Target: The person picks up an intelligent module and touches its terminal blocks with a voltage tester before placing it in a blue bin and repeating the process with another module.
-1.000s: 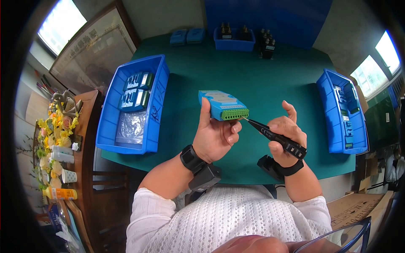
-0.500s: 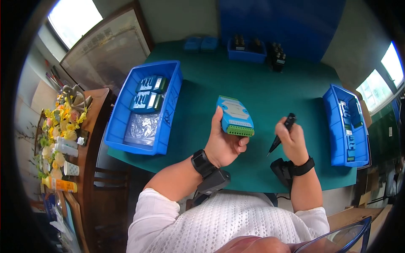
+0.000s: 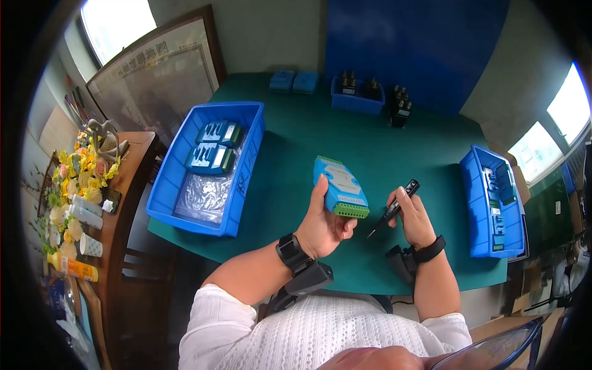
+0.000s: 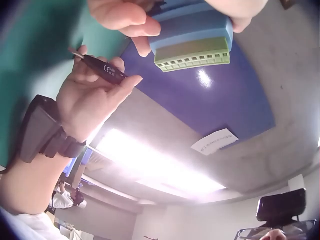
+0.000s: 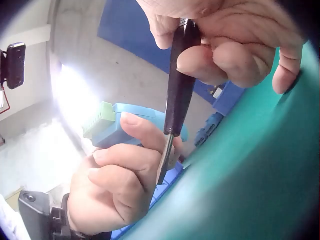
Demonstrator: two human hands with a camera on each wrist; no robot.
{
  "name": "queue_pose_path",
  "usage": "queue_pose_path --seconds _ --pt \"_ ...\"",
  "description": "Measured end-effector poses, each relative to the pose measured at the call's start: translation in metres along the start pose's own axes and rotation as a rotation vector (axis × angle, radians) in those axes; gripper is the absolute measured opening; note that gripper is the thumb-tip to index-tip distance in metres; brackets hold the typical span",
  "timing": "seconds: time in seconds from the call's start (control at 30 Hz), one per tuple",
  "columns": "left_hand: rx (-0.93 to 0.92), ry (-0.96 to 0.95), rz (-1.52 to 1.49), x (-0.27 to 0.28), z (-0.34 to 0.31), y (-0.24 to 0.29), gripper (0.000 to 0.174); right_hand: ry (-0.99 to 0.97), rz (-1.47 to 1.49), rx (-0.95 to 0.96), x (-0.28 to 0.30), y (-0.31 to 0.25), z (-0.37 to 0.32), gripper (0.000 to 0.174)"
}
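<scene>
In the head view the left hand point(image 3: 322, 225) grips a blue module point(image 3: 343, 185) by its sides, thumb on its left edge, with a green terminal strip point(image 3: 351, 211) facing the body. The strip's row of square openings shows in the left wrist view point(image 4: 192, 60). To its right, the right hand point(image 3: 414, 221) holds a black screwdriver point(image 3: 394, 208), its metal tip pointing down and left, apart from the module. The right wrist view shows the flat blade point(image 5: 164, 162) and black handle point(image 5: 181, 85) between thumb and fingers.
A blue bin point(image 3: 191, 222) with two modules and plastic bags stands at left, another bin point(image 3: 481, 203) with modules at right. At the back are two blue modules point(image 3: 282, 81), a small blue tray point(image 3: 357, 103) and black parts point(image 3: 400, 110). Flowers and a cup point(image 3: 90, 245) stand far left.
The screwdriver tip has left the green terminal strip, and the right hand has turned, with the handle now pointing up and right. The module has tilted so more of its top face shows.
</scene>
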State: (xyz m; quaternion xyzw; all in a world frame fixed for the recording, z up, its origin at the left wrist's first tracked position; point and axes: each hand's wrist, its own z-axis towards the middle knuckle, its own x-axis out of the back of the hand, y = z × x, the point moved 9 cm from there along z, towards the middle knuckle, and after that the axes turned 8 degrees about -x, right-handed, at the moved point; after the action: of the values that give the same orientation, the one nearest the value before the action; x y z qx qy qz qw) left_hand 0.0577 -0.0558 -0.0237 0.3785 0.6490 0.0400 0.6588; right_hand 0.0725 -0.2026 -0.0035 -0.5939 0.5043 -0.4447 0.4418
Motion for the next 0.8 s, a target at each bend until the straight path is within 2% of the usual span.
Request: queue_pose_path --seconds 0.23,0.37,0.53,0.8 --pt "-0.018 -0.002 -0.018 0.001 0.001 0.002 0.072 -0.028 0.031 0.003 -0.001 -0.001 -0.002 0.042" --pt "-0.075 -0.004 0.056 -0.004 0.0 0.009 0.067 -0.038 0.049 -0.005 -0.001 -0.003 -0.003 0.043" --pt "-0.055 0.01 0.058 0.001 0.002 0.006 0.063 -0.04 0.06 -0.023 -0.003 -0.003 -0.006 0.042" --pt "-0.036 -0.084 -0.035 -0.01 -0.001 0.008 0.073 -0.036 0.071 -0.032 -0.002 0.0 -0.003 0.042"
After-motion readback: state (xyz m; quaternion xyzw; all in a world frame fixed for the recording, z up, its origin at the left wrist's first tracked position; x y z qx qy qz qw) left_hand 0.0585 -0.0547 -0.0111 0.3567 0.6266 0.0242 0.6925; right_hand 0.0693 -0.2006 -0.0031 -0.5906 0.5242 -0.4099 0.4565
